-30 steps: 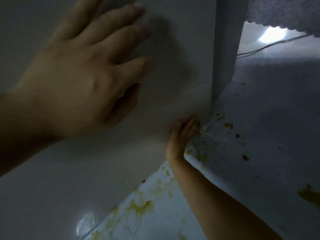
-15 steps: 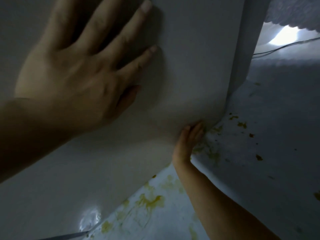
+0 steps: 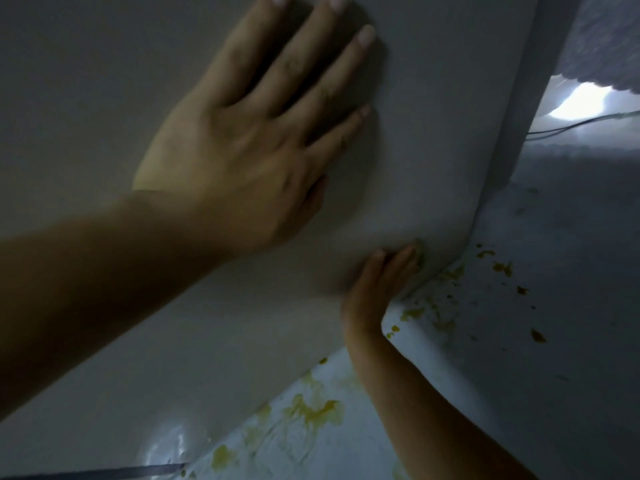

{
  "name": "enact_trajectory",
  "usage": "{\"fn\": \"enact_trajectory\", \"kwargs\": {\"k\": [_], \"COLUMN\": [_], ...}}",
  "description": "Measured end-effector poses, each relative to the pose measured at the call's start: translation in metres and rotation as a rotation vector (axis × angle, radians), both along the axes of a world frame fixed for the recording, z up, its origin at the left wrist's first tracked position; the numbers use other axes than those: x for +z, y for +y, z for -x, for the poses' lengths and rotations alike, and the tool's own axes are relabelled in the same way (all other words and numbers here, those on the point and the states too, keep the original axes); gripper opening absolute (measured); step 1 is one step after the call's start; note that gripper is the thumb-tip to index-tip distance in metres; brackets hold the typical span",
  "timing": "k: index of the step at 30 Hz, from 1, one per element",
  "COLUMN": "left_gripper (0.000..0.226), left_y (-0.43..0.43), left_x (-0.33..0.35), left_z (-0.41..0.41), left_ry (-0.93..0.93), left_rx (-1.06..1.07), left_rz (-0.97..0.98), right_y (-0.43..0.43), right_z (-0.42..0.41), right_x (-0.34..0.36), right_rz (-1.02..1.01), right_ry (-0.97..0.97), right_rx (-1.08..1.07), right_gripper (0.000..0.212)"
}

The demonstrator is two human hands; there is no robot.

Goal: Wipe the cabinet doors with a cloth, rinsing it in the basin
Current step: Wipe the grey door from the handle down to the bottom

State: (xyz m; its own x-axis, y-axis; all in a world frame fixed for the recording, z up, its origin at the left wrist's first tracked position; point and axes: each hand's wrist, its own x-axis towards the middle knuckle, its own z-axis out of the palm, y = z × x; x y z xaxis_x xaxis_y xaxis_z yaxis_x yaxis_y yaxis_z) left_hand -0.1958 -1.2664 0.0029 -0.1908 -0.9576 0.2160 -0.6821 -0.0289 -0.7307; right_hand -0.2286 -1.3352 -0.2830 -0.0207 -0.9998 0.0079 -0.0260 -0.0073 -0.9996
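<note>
One pale grey, smooth, flat cabinet door (image 3: 433,133) is filling the upper left of the view, its face turned towards us. We are pressing our left hand (image 3: 242,150) flat on the panel, fingers straight and spread, pointing up and to the right. Our right hand (image 3: 377,289) is reaching up from below, fingers straight and together, touching the door at its lower edge just beside the bottom corner. Neither hand is curling round anything. A small yellow-green patch (image 3: 419,252) is showing at the right fingertips, and we cannot tell whether it is cloth or stain. The door's lower edge is slanting up from lower left to that corner, and its side edge is climbing steeply to the top right. We cannot tell its long axis, since the frame is cutting it off. Below and to the right, a glossy white surface (image 3: 519,358) is carrying yellow splashes (image 3: 313,412).
</note>
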Motion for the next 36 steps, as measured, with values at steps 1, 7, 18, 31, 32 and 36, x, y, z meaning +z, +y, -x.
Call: {"fn": "enact_trajectory", "kwargs": {"k": [1, 7, 18, 31, 32, 36], "left_gripper": [0.059, 0.059, 0.062, 0.061, 0.061, 0.061], "left_y": [0.0, 0.0, 0.07, 0.071, 0.071, 0.07], "left_x": [-0.002, -0.002, -0.044, -0.048, -0.048, -0.048], "left_z": [-0.002, -0.002, -0.028, -0.029, -0.028, -0.026], "left_ry": [-0.035, -0.041, -0.094, -0.085, -0.084, -0.077], "left_rx": [-0.025, -0.029, -0.081, -0.104, -0.099, -0.066], "left_rz": [0.012, -0.003, -0.026, 0.008, 0.004, -0.035], "right_y": [0.005, 0.028, 0.075, 0.051, 0.035, -0.021], "right_z": [-0.002, -0.002, -0.017, -0.005, -0.004, 0.015], "right_x": [0.013, 0.033, 0.04, 0.004, -0.001, -0.034], "right_rz": [0.007, 0.47, 0.389, 0.115, 0.118, -0.197], "right_ry": [-0.025, 0.074, -0.04, -0.131, -0.109, 0.064], "right_rx": [0.02, 0.062, 0.141, 0.131, 0.077, 0.071], "right_gripper": [0.087, 0.072, 0.071, 0.078, 0.074, 0.083]}}
